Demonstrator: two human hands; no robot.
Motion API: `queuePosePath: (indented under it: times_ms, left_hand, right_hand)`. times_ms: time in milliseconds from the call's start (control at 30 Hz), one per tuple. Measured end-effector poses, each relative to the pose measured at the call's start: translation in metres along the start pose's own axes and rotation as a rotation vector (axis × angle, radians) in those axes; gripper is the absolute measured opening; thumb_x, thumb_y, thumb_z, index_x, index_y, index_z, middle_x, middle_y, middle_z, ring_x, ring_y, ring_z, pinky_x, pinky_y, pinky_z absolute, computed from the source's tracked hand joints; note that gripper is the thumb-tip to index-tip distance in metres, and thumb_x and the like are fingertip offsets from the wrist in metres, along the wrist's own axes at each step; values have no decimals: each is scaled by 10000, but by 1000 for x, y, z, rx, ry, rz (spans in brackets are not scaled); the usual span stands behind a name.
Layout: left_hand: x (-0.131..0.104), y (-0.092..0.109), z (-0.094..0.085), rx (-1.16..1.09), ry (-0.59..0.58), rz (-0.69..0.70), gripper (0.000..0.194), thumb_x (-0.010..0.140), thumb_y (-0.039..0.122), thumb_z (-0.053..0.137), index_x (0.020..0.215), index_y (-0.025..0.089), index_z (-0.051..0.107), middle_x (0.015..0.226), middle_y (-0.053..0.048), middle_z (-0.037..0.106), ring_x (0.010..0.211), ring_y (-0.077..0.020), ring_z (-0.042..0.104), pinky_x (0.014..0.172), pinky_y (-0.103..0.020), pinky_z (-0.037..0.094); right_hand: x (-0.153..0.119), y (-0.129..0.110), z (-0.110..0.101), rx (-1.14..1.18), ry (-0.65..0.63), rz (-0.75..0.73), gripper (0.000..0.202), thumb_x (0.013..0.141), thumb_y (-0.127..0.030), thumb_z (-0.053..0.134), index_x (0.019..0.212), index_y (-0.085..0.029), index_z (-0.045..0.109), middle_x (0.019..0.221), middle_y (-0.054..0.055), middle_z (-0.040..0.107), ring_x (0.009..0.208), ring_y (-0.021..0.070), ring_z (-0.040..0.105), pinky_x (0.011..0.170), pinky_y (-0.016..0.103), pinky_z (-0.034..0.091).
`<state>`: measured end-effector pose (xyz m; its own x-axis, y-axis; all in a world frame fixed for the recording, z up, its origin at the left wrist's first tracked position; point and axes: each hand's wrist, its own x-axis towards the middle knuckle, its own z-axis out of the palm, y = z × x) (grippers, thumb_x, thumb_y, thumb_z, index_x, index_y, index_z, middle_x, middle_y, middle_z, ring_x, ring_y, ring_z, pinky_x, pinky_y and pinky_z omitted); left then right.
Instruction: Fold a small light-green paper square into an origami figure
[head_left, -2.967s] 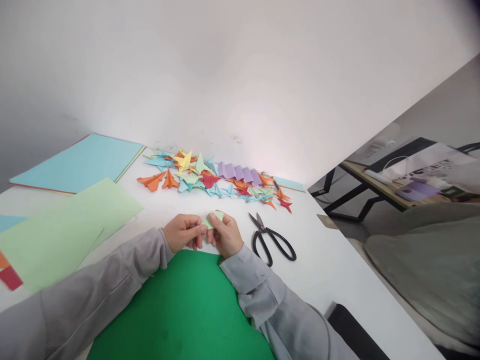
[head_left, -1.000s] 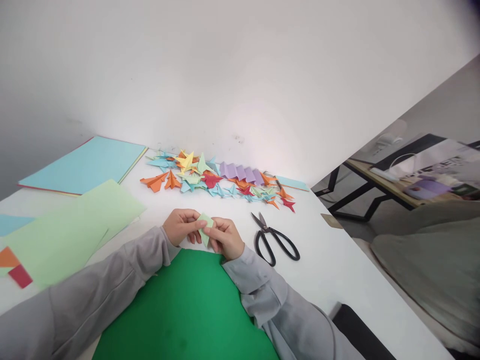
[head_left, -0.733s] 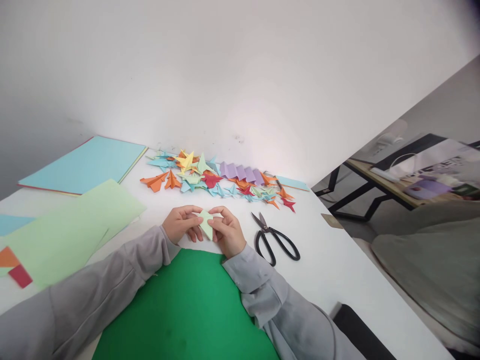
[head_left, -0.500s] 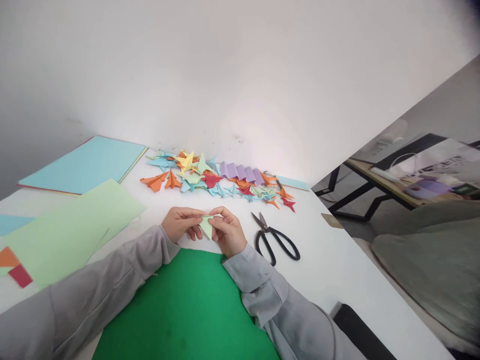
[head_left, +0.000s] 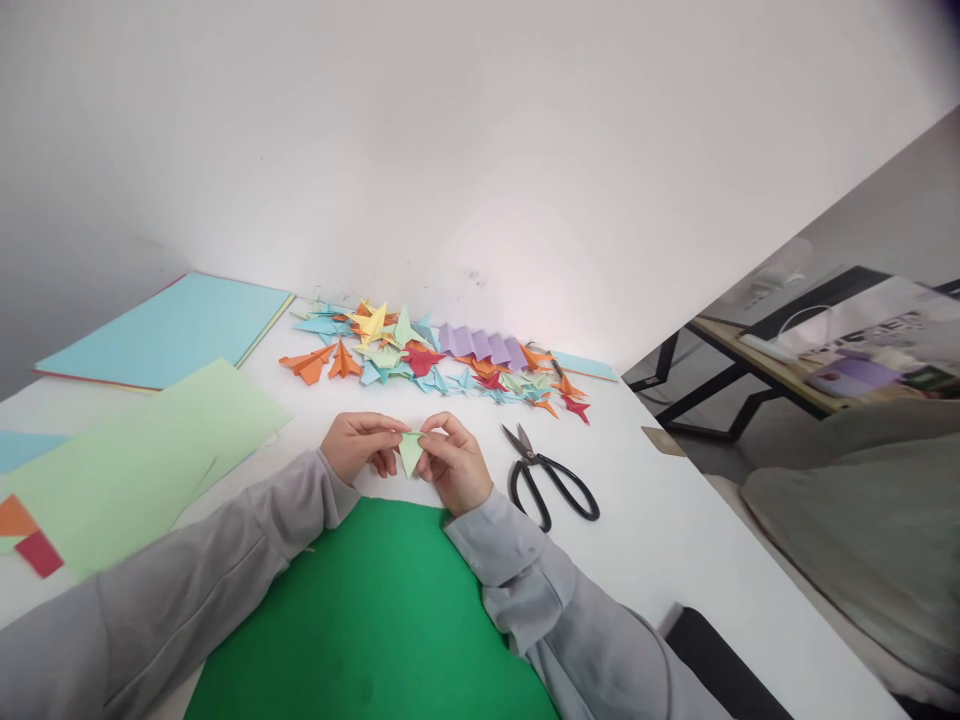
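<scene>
Between my two hands is a small piece of folded light green paper [head_left: 410, 455], its point hanging downward. My left hand [head_left: 361, 445] pinches its upper left corner between thumb and fingers. On the other side, my right hand [head_left: 457, 460] grips the upper right corner the same way. Both hands are just above the white table, past the far edge of a green sheet [head_left: 367, 620]. Black-handled scissors [head_left: 547, 475] lie to the right of my right hand, blades slightly apart.
Along the wall lies a pile of small folded paper planes [head_left: 390, 350] in several colours, with a pleated purple paper [head_left: 482, 345]. Light green sheets [head_left: 150, 460] and a stack of blue paper [head_left: 169, 330] are at left. A black object [head_left: 724, 665] rests near the right edge.
The light green paper has turned slightly between my fingers, and a narrow fold now shows along its top edge. Both hands stay in nearly the same place.
</scene>
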<state>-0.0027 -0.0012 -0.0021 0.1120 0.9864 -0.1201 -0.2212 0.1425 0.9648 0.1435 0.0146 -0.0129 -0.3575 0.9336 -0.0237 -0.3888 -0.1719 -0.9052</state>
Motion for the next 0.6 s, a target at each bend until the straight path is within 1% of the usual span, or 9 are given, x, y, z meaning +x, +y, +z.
queuePosePath:
  times_ms: [100, 167, 233, 367, 467, 533, 600]
  left_hand:
    - [0, 0, 0, -5, 2, -6, 168, 528, 218, 670, 652, 106, 653, 342, 6, 537, 309, -120, 501, 319, -204, 357]
    - [0, 0, 0, 0, 0, -2, 150, 524, 210, 668, 633, 109, 655, 336, 4, 533, 304, -121, 497, 319, -206, 353]
    - [-1, 1, 1, 5, 3, 2, 150, 527, 213, 662, 633, 108, 656, 335, 1, 532, 303, -123, 495, 318, -207, 350]
    - [-2, 2, 1, 31, 0, 27, 155, 551, 222, 640, 650, 102, 644, 339, -1, 534, 310, -122, 497, 320, -204, 352]
    - [-4, 2, 2, 74, -30, 46, 199, 603, 278, 623, 687, 98, 623, 352, 1, 536, 317, -118, 495, 322, -202, 359]
    - [-5, 1, 3, 120, -28, 66, 252, 635, 325, 623, 749, 102, 602, 354, 20, 524, 311, -106, 478, 320, -198, 359]
    - [-5, 0, 4, 157, -19, 88, 295, 634, 345, 646, 797, 109, 576, 367, 39, 516, 314, -95, 468, 319, -190, 359]
  right_hand:
    - [0, 0, 0, -5, -17, -10, 61, 591, -160, 591, 646, -166, 568, 362, -28, 573, 274, 73, 428, 310, 159, 294]
    - [0, 0, -1, 10, -24, -12, 30, 582, -157, 580, 610, -164, 574, 357, -21, 567, 288, 84, 451, 312, 166, 300]
    - [0, 0, -1, 24, -26, -7, 36, 597, -191, 575, 614, -161, 583, 367, -13, 572, 301, 94, 472, 319, 177, 317]
    - [0, 1, 0, -5, -14, -6, 121, 642, -274, 614, 640, -162, 566, 362, -27, 557, 281, 84, 453, 305, 172, 301]
    - [1, 4, 0, -35, -7, -21, 154, 622, -254, 662, 684, -171, 547, 350, -47, 549, 265, 72, 431, 298, 158, 285]
    - [1, 4, -1, -39, -15, -31, 172, 618, -244, 671, 711, -173, 545, 364, -45, 563, 275, 72, 439, 308, 155, 300]
    - [1, 5, -2, -34, -25, -39, 177, 622, -242, 671, 721, -173, 542, 380, -42, 574, 290, 72, 453, 318, 153, 315]
